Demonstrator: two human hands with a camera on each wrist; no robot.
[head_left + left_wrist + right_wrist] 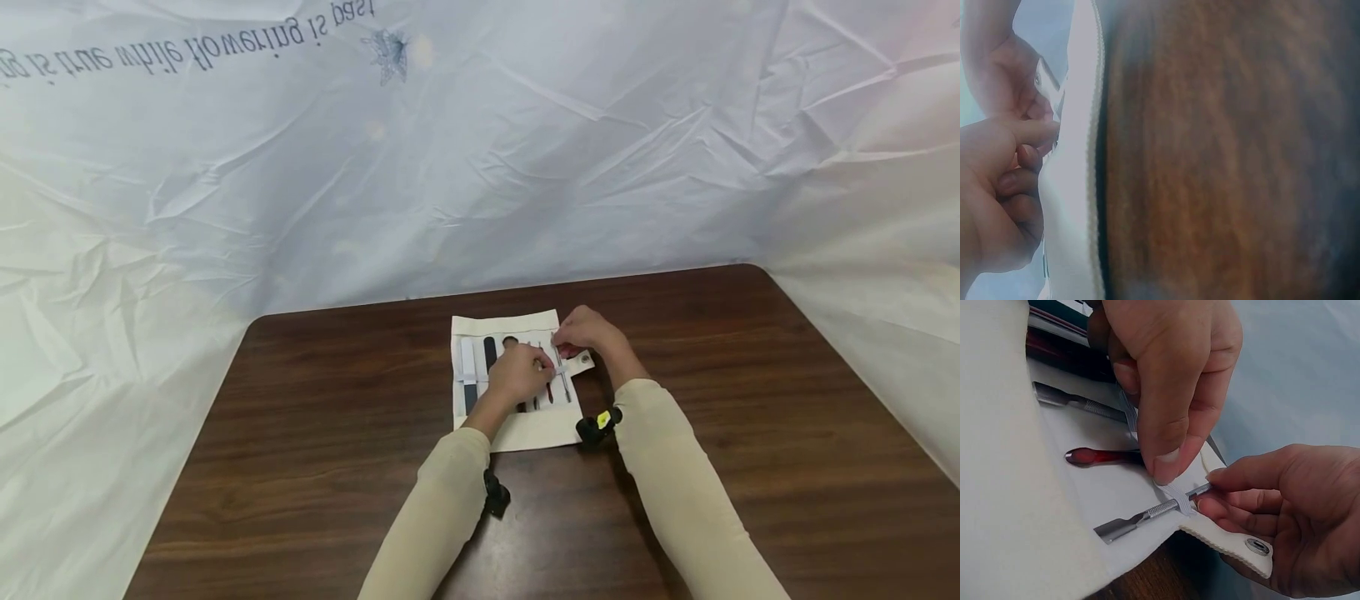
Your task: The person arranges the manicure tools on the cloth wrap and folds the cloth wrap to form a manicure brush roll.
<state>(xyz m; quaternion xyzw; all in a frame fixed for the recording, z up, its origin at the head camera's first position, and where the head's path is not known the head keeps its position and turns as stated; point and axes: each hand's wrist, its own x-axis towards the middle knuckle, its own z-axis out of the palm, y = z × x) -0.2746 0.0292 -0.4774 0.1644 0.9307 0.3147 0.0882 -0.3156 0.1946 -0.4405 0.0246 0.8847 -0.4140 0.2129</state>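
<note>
A white fabric tool case (536,431) lies unfolded on the table, with nail tools under an elastic band. My right hand (587,330) pinches the shaft end of a metal cuticle pusher (1161,509) at the case's right side. The pusher passes under the white elastic band (1180,499), its flat blade toward the case's near flap. My left hand (521,373) reaches across the case and pinches the band beside that shaft, thumb and forefinger together. Next to them in the right wrist view are a red-handled tool (1094,456) and a second metal pusher (1082,404).
Files (468,367) and other dark tools sit in the case's left part. A snap tab (1254,545) sticks out on its right. The brown wooden table (337,467) extends around it, with white sheeting (480,167) hanging behind.
</note>
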